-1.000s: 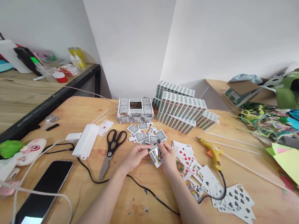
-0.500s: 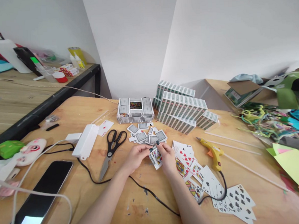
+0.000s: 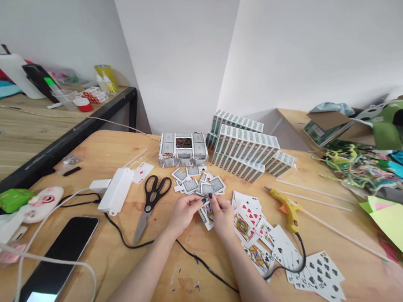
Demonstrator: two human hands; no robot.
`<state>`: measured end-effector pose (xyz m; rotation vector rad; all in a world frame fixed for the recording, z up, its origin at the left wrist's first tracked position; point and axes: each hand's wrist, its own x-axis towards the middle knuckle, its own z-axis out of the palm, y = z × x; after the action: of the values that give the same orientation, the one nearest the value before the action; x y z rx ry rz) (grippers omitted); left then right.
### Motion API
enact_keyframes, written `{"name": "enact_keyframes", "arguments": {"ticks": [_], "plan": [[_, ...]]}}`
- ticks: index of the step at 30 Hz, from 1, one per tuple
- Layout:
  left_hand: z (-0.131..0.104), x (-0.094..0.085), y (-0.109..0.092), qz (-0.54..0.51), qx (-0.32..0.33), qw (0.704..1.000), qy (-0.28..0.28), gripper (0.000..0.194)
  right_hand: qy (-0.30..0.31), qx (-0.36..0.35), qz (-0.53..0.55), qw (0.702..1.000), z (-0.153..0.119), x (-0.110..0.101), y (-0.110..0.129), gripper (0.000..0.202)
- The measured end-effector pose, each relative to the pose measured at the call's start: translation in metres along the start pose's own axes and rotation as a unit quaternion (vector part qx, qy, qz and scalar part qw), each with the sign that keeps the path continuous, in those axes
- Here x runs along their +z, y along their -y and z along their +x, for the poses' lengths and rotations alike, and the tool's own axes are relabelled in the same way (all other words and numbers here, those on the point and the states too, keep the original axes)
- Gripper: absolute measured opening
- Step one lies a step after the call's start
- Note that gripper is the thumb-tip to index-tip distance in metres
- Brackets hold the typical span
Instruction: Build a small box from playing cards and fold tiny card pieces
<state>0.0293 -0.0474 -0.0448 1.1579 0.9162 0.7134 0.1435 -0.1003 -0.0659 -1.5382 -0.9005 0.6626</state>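
Observation:
Between my two hands is a playing card (image 3: 207, 216) with a picture face, tilted above the wooden table. My left hand (image 3: 184, 212) pinches its upper edge from the left. The fingers of my right hand (image 3: 223, 213) close on it from the right and cover part of its face. Just beyond my fingertips lies a loose pile of cut card pieces (image 3: 190, 185), mostly backs up. Behind the pile stands a box-like structure (image 3: 183, 150) covered in cards. Face-up cards (image 3: 248, 212) spread out to the right of my right hand.
Scissors (image 3: 150, 204) lie left of my hands, near a white power strip (image 3: 117, 192) and a phone (image 3: 54, 265). A yellow glue gun (image 3: 287, 207) rests at the right, its black cord crossing under my arms. Stacked card boxes (image 3: 245, 146) stand behind, craft materials (image 3: 369, 168) at far right.
The card and my right hand have shifted slightly to the left, and the right fingers now cover more of the card. Everything on the table stays in place.

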Motion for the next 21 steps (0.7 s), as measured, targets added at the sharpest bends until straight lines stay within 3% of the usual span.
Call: {"name": "enact_keyframes", "arguments": {"ticks": [9, 21], "plan": [[0.007, -0.007, 0.006, -0.032, 0.009, 0.999, -0.026, 0.027, 0.077, -0.065, -0.022, 0.995, -0.013, 0.002, 0.011, 0.035], [0.006, -0.007, 0.004, -0.001, 0.007, 0.999, -0.042, 0.027, 0.069, -0.105, -0.059, 0.99, -0.014, -0.001, 0.009, 0.035]]}}
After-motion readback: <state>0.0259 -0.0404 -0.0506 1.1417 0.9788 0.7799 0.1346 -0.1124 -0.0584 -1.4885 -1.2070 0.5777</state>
